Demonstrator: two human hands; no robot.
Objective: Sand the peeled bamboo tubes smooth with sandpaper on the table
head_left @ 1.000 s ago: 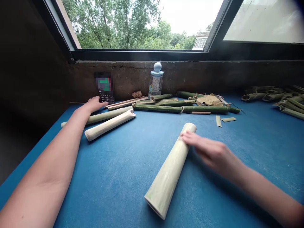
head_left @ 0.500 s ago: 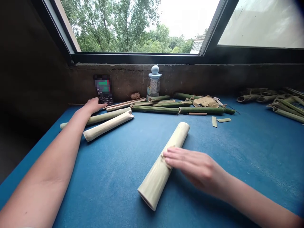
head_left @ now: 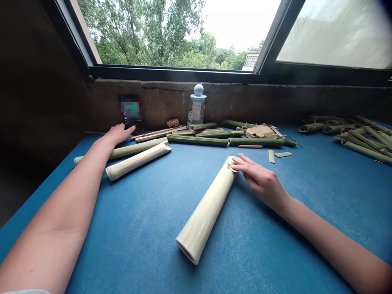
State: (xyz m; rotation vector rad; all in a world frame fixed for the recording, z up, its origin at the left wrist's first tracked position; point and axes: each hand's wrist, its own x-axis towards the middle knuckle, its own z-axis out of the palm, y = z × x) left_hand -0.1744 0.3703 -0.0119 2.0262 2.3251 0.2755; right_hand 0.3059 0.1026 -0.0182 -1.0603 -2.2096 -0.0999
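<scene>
A pale, peeled bamboo tube (head_left: pixel 206 214) lies slanted on the blue table, its hollow end toward me. At its far end my right hand (head_left: pixel 260 177) presses a small tan piece of sandpaper (head_left: pixel 232 166) against the surface, the fingers closed over most of it. Far to the left, my left hand (head_left: pixel 119 134) reaches out with fingers spread, at the lower edge of a dark phone (head_left: pixel 133 122) with a lit screen, propped against the wall. Whether the fingertips touch the phone, I cannot tell.
Beside my left forearm lie a pale split bamboo piece (head_left: pixel 139 161) and a greener bamboo stick (head_left: pixel 134 149). Green bamboo stalks (head_left: pixel 199 140), a twine ball (head_left: pixel 173 123) and a lidded bottle (head_left: pixel 196 108) line the wall. More bamboo (head_left: pixel 364 143) is piled at right.
My right hand has slid with the sandpaper from the tube's middle to its far end. My left hand stays by the phone, with its fingers slightly shifted.
</scene>
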